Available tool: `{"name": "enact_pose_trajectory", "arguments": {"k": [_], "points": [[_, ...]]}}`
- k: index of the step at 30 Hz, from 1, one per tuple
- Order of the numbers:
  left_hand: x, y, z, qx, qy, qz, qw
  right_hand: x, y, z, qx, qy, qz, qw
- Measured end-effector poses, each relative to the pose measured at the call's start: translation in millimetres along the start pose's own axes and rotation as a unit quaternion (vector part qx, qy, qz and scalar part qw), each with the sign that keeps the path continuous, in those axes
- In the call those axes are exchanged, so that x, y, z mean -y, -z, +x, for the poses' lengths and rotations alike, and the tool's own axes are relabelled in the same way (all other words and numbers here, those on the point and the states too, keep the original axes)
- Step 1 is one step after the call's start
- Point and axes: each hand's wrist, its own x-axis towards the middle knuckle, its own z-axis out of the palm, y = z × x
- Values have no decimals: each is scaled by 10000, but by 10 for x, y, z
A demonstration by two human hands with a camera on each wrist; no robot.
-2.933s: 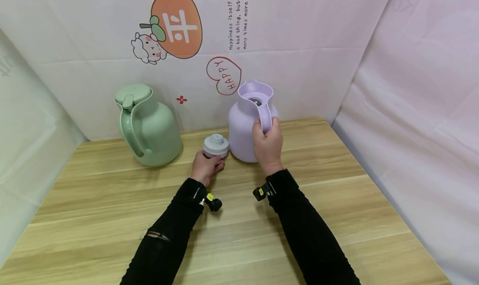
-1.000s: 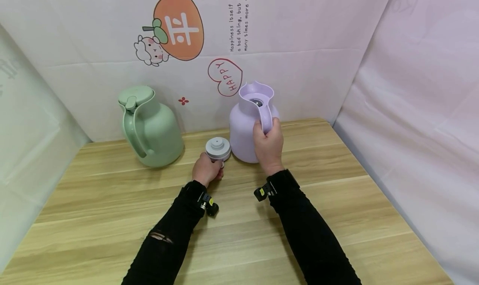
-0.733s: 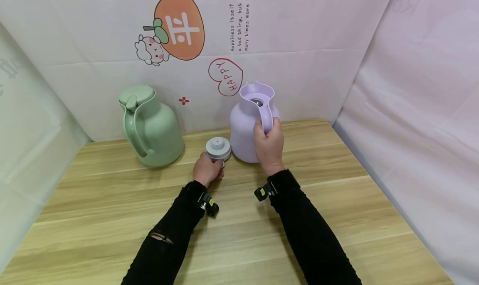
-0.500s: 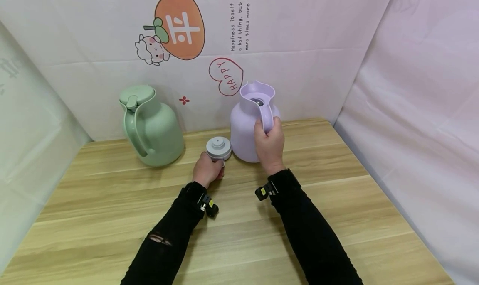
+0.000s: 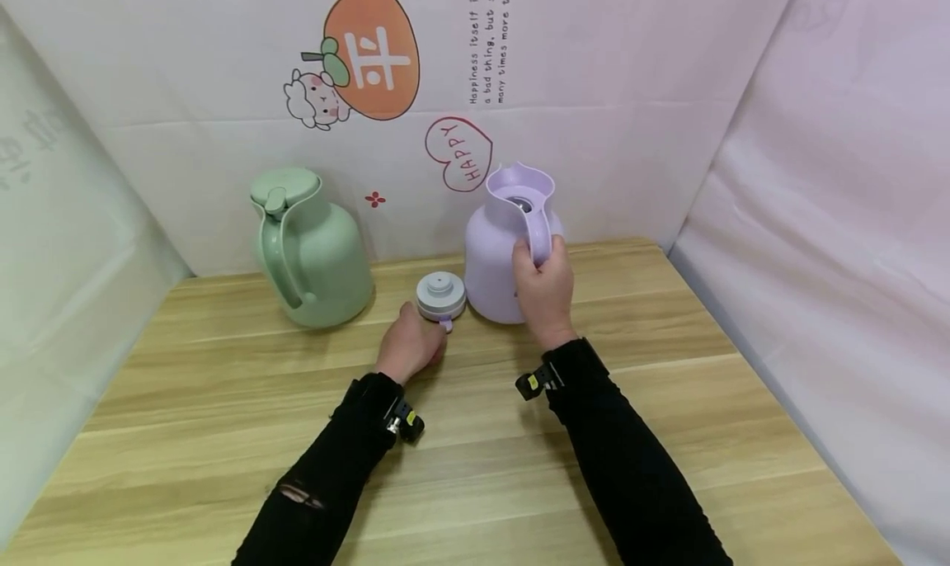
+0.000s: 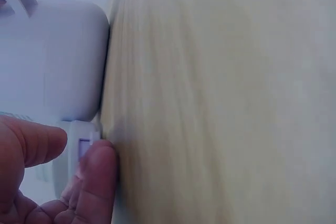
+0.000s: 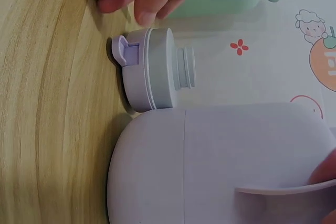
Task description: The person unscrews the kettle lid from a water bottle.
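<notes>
A lavender vacuum jug (image 5: 486, 257) stands upright on the table with its mouth uncovered. My right hand (image 5: 547, 294) grips its handle, the thumb on the near side. Against the jug's left side sits its lid (image 5: 441, 295), upside down, grey threaded stopper facing up; in the right wrist view the lid (image 7: 157, 69) shows a lavender tab low on its rim. My left hand (image 5: 411, 343) is just left of the lid with thumb and fingers parted, holding nothing. The left wrist view has this hand (image 6: 97, 177) close by the lid; whether a fingertip touches it is unclear.
A green vacuum jug (image 5: 322, 261) with its lid on stands at the back left, handle toward me. Behind both jugs hangs a printed white cloth (image 5: 609, 153), close to the back edge of the wooden table (image 5: 475, 483). Cloth also hangs at both sides.
My left hand has let go of the lid's tab and drawn back slightly, left and toward me. Earlier, the lid was tilted, then lowered flat. My right hand keeps its grip. The view shifted slightly.
</notes>
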Motion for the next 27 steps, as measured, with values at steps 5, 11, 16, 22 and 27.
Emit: {"name": "enact_pose_trajectory", "arguments": {"k": [5, 11, 16, 22, 27], "points": [[-18, 119, -160, -313, -679, 746, 9944, 4, 87, -5, 414, -114, -180, 9989], [-18, 303, -444, -1109, -1699, 1577, 9664, 55, 221, -66, 775, -54, -406, 9961], [82, 428, -666, -2091, -2544, 2422, 9127, 123, 314, -201, 56, 701, -816, 9942], [200, 559, -826, -2932, -3444, 2923, 8426, 187, 331, -464, -545, 2678, -1895, 9431], [223, 607, -890, -2979, -3463, 3086, 8343, 174, 222, -716, 152, 3389, -2425, 9089]]}}
